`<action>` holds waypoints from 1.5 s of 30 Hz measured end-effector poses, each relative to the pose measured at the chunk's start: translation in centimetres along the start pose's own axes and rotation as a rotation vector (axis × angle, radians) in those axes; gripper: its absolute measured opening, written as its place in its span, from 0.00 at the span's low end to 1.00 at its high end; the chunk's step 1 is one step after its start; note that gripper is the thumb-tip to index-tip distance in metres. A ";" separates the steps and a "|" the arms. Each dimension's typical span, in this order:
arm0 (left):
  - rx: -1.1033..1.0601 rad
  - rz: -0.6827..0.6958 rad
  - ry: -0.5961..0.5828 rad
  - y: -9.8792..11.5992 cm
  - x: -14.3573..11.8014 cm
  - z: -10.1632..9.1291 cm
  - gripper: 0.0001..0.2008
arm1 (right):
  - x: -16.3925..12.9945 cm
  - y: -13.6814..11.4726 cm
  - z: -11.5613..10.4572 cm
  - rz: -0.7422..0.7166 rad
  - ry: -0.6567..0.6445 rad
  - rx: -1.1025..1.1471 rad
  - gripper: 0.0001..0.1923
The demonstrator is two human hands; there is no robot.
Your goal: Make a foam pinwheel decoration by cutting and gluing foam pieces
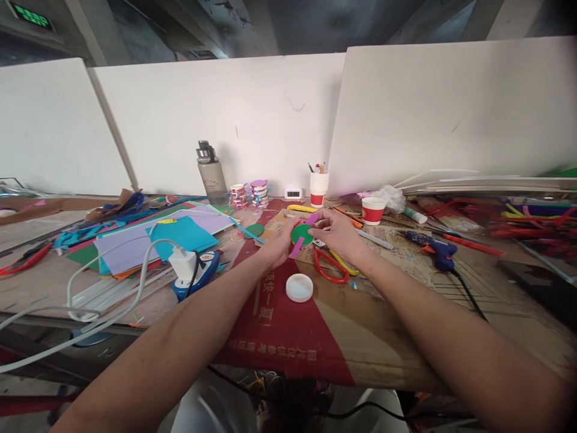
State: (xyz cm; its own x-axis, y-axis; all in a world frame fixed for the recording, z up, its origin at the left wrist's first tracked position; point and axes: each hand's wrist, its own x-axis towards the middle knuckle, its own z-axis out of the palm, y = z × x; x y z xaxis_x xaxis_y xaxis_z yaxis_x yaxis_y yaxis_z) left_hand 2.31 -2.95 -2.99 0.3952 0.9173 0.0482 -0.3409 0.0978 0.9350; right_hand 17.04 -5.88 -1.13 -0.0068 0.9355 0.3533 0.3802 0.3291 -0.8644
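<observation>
Workbench point(406, 325) carries a flattened cardboard sheet point(288, 331) with a red panel; its pale printed characters run upside down to the camera and are too blurred to read. Left hand point(280, 242) and right hand point(339, 233) meet above it, fingers of both pinched on 1 green paper disc point(301, 235) with a pink strip point(297, 247) across it, held clear of the surface. Red-handled scissors point(330, 269) lie just below the hands. White round lid point(299, 287) sits nearer the camera. Red-and-white paper cup point(373, 210) stands behind the right hand; its markings are illegible.

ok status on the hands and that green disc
Left hand and right hand both grip green disc, pink strip across it. Scissors just beneath.
</observation>
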 end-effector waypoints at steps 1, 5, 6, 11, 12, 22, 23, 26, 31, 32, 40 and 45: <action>0.006 0.006 -0.005 0.0 0.0 0.0 0.13 | 0.0 0.1 0.0 0.002 0.001 -0.002 0.07; 0.011 0.018 -0.016 -0.2 0.0 -0.1 0.16 | 0.0 0.2 0.0 -0.019 0.007 -0.002 0.06; 0.011 0.013 -0.014 -0.2 0.1 -0.1 0.16 | 0.1 0.2 0.0 -0.020 0.008 -0.003 0.07; 0.001 -0.011 0.010 -0.3 0.3 -0.2 0.16 | 0.0 0.2 0.0 0.018 -0.020 0.018 0.07; -0.002 -0.017 0.021 -0.3 0.3 -0.2 0.16 | 0.1 0.2 0.0 0.017 -0.026 0.027 0.07; -0.016 -0.019 0.000 -0.6 0.6 -0.6 0.16 | 0.2 0.6 0.0 -0.006 -0.041 -0.010 0.06; -0.019 -0.013 -0.009 -0.7 0.7 -0.7 0.16 | 0.2 0.5 0.0 -0.006 -0.027 -0.021 0.06; -0.014 0.029 -0.058 -0.9 0.9 -1.1 0.19 | 0.2 0.7 0.0 -0.021 0.007 -0.065 0.06; 0.031 0.047 -0.113 -1.1 1.0 -1.3 0.24 | 0.3 1.1 -0.1 -0.084 0.014 -0.161 0.05; 0.034 0.045 -0.125 -1.1 1.0 -1.3 0.25 | 0.4 1.1 -0.2 -0.085 0.019 -0.172 0.05; 0.164 0.078 -0.185 -0.6 0.5 -1.2 0.16 | 0.5 1.1 -0.4 -0.090 0.047 -0.172 0.04; 0.234 0.090 -0.201 -0.7 0.7 -1.6 0.14 | 0.5 1.0 -0.3 -0.085 0.069 -0.204 0.08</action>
State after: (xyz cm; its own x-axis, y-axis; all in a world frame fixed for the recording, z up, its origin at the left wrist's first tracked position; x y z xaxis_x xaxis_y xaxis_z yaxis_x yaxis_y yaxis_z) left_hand 1.46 -1.79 -4.20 0.5412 0.8213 0.1806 -0.1857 -0.0928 0.9782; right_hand 17.74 -5.11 -1.73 0.0138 0.8921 0.4517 0.5602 0.3673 -0.7425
